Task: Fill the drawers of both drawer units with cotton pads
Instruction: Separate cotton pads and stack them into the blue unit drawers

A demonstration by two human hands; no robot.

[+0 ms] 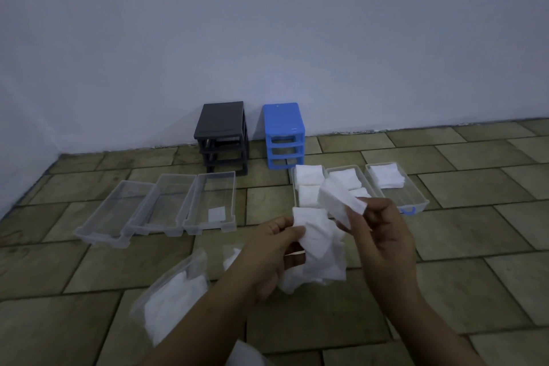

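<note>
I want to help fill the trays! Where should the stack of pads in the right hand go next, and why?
Probably into the rightmost drawer. The right hand pinches a stack of pads above the drawers by the blue unit, and that drawer holds pads only at its far end; its near part looks bare.

two bare forearms coming in from bottom edge, no sleeves showing anywhere — nothing worn as far as frame reaches. left hand (271, 249) and right hand (383, 242) both bare too, no gloves, no rings, no watch or bracelet at wrists. fingers (375, 208) plain, nails too dim to make out. lighting's murky so finer detail is lost — rest of person out of shot.
</note>
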